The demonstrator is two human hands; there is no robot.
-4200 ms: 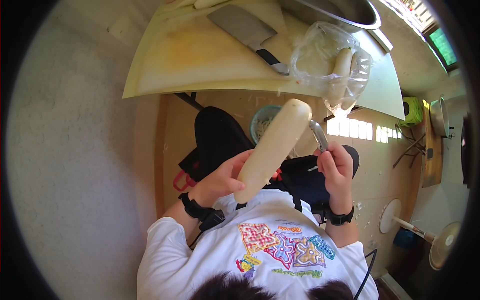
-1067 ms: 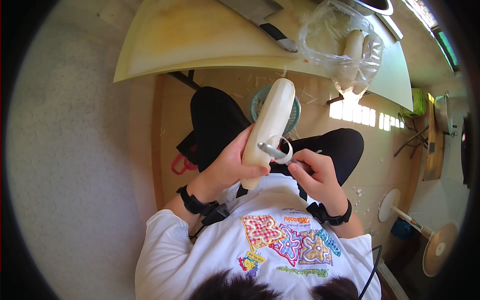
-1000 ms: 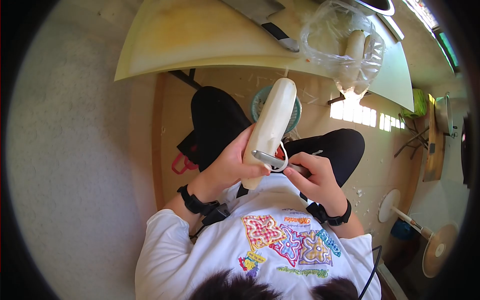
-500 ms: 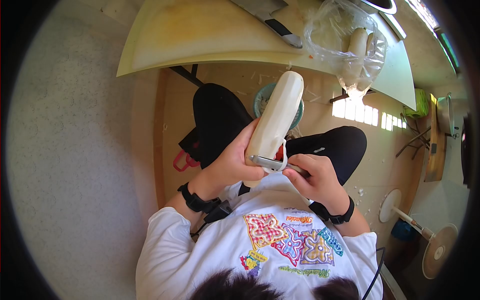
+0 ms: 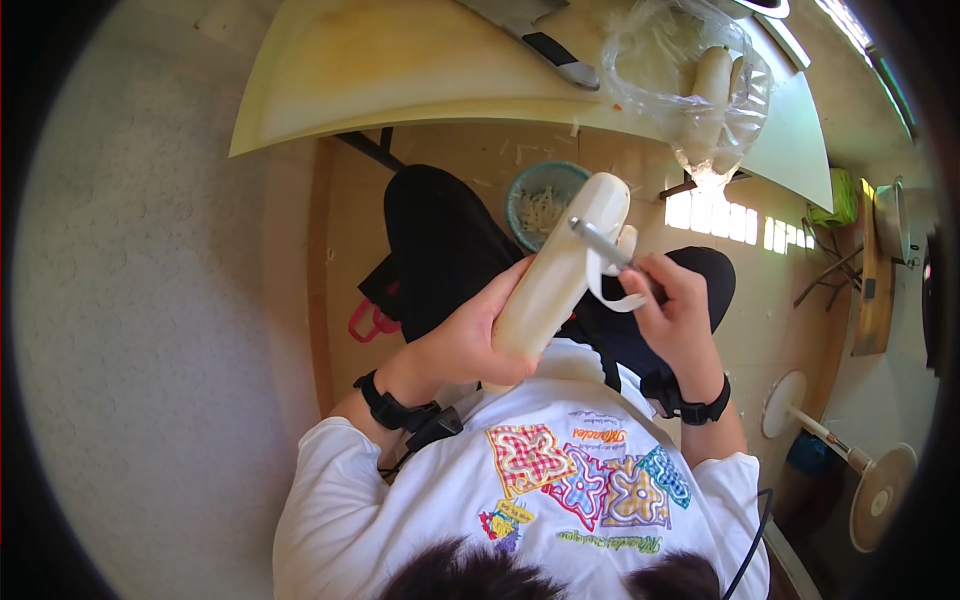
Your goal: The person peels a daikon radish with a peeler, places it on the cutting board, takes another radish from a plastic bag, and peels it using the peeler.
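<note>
A long white radish (image 5: 553, 283) slants up and away over my lap, its surface pale and smooth. Around its lower part my left hand (image 5: 478, 325) is closed. My right hand (image 5: 677, 304) grips the handle of a peeler (image 5: 603, 245), whose metal blade lies across the upper part of the radish. A white strip of peel (image 5: 607, 290) curls down from the blade. Beyond the radish, a teal basin (image 5: 522, 214) on the floor holds white peelings (image 5: 541, 208).
On the table (image 5: 400, 95) ahead lies a large knife (image 5: 548, 45). A clear plastic bag (image 5: 655, 55) with more white radishes (image 5: 711, 85) hangs over its edge. Scraps of peel lie on the floor. A fan (image 5: 882, 498) stands at the lower right.
My right hand and the peeler have moved from the radish's near end up toward its far end. The radish has tipped lower and right, uncovering more of the basin.
</note>
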